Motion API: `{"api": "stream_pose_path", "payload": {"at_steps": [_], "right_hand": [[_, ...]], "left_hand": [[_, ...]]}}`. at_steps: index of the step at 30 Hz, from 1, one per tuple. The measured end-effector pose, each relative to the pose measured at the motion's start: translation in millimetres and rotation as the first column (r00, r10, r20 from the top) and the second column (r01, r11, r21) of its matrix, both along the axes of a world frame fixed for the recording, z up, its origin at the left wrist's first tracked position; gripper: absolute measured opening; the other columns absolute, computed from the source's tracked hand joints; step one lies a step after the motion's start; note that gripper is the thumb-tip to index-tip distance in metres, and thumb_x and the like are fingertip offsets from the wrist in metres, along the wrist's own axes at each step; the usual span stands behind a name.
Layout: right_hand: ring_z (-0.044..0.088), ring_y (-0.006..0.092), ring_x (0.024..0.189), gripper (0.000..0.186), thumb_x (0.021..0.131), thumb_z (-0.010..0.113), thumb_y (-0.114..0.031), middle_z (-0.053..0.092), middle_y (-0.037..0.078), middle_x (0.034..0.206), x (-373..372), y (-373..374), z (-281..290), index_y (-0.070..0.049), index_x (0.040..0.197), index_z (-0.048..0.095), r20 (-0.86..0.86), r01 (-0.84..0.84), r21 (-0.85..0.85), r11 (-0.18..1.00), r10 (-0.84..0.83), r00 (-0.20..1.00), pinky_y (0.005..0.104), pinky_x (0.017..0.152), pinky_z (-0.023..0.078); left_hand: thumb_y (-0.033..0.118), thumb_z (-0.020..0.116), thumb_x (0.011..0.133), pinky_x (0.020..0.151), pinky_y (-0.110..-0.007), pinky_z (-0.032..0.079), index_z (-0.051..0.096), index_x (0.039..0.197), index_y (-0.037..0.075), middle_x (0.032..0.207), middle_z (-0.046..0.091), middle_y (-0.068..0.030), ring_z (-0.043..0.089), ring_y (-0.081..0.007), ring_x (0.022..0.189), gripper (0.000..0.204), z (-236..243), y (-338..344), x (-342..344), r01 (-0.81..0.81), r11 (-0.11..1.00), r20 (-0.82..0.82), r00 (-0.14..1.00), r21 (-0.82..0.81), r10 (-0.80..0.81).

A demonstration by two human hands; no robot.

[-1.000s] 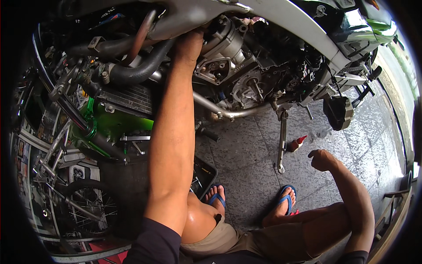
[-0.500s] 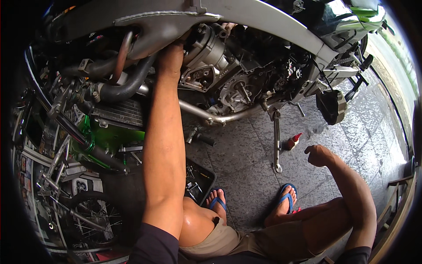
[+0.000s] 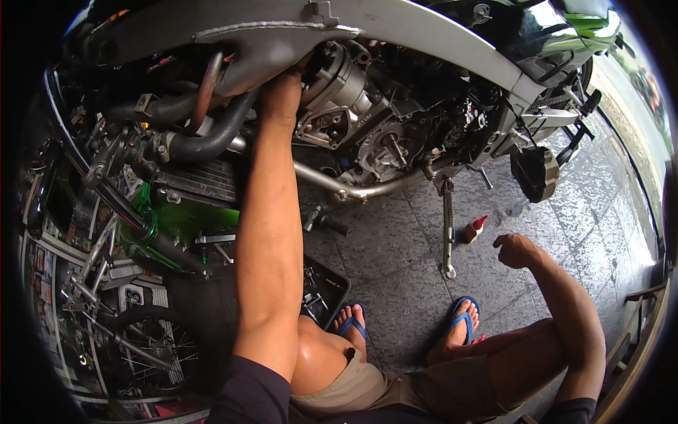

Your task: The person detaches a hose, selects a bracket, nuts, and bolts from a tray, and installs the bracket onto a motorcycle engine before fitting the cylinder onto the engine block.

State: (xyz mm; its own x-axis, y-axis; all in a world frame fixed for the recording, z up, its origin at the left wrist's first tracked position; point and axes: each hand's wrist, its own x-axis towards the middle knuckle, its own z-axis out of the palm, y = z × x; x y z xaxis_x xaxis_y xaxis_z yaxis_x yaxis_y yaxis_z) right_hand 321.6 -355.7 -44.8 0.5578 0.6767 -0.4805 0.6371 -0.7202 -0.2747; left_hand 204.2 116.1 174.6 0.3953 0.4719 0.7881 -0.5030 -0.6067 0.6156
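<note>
My left arm reaches up past the radiator (image 3: pixel 194 185) into the motorcycle, and my left hand (image 3: pixel 281 99) is beside the engine cylinder (image 3: pixel 337 88), below the grey frame beam (image 3: pixel 417 34). Its fingers are hidden behind the cylinder and the frame, so what they touch does not show. To the right, my right hand (image 3: pixel 515 251) hangs over the tiled floor with its fingers curled in and nothing seen in them. Nearest to it stands a small bottle with a red pointed cap (image 3: pixel 476 229). A shaft sticks out of the uncovered engine side (image 3: pixel 385 148).
The side stand (image 3: pixel 448 226) points down toward my feet in blue flip-flops (image 3: pixel 462 321). A dark tray of tools (image 3: pixel 325 297) lies beside my left leg. A bent exhaust pipe (image 3: pixel 353 191) runs below the engine. A spoked wheel (image 3: pixel 155 350) is at lower left.
The view has shifted slightly, so the motorcycle sits a little farther right. A skin-coloured patch behind the cylinder top is now out of sight. My right hand stays curled.
</note>
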Motion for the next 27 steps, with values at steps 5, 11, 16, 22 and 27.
{"api": "stream_pose_path", "payload": {"at_steps": [5,11,16,22,27], "right_hand": [[0.068,0.0338,0.091,0.039,0.074,0.061,-0.013,0.07,0.019,0.093,-2,3,1,-0.006,0.112,0.066,0.001,0.024,-0.016,1.0,-0.024,1.0,0.0397,0.081,0.054],[0.068,0.0336,0.085,0.039,0.072,0.06,-0.01,0.069,0.021,0.087,2,0,-9,-0.006,0.111,0.066,0.021,-0.02,-0.012,1.0,0.02,1.0,0.0392,0.076,0.055],[0.068,0.0326,0.076,0.04,0.072,0.059,-0.008,0.068,0.019,0.079,7,-6,-16,-0.006,0.111,0.066,0.017,-0.055,0.021,0.998,0.055,0.998,0.0394,0.07,0.054],[0.069,0.0328,0.079,0.04,0.073,0.059,-0.009,0.068,0.02,0.081,2,-3,-9,-0.007,0.112,0.066,0.025,-0.015,0.005,1.0,0.015,1.0,0.0396,0.072,0.055],[0.069,0.0328,0.08,0.039,0.073,0.059,-0.009,0.069,0.02,0.083,2,0,-9,-0.007,0.112,0.066,0.02,-0.036,0.004,0.999,0.036,0.999,0.0396,0.073,0.055]], "left_hand": [[0.035,0.075,0.082,0.097,-0.036,0.039,0.062,0.113,0.002,0.114,0.061,-0.0076,0.052,-0.0207,0.108,0.047,0,5,1,-0.02,0.999,0.009,1.0,0.038,0.019],[0.023,0.079,0.078,0.104,-0.033,0.035,0.061,0.123,0.006,0.124,0.059,-0.005,0.051,-0.0187,0.117,0.051,2,0,0,0.082,0.992,-0.01,0.996,-0.092,-0.084],[0.023,0.077,0.08,0.104,-0.033,0.035,0.061,0.122,0.005,0.123,0.059,-0.0051,0.051,-0.0184,0.116,0.049,2,2,1,0.09,0.995,-0.02,0.996,-0.046,-0.091],[0.025,0.079,0.078,0.105,-0.034,0.034,0.06,0.124,0.005,0.125,0.058,-0.0059,0.051,-0.0193,0.117,0.054,6,-7,-5,0.107,0.992,-0.045,0.993,-0.061,-0.109],[0.025,0.08,0.077,0.106,-0.034,0.033,0.058,0.126,0.006,0.127,0.057,-0.006,0.049,-0.0196,0.119,0.057,3,2,-3,0.057,0.997,-0.045,0.997,-0.044,-0.059]]}}
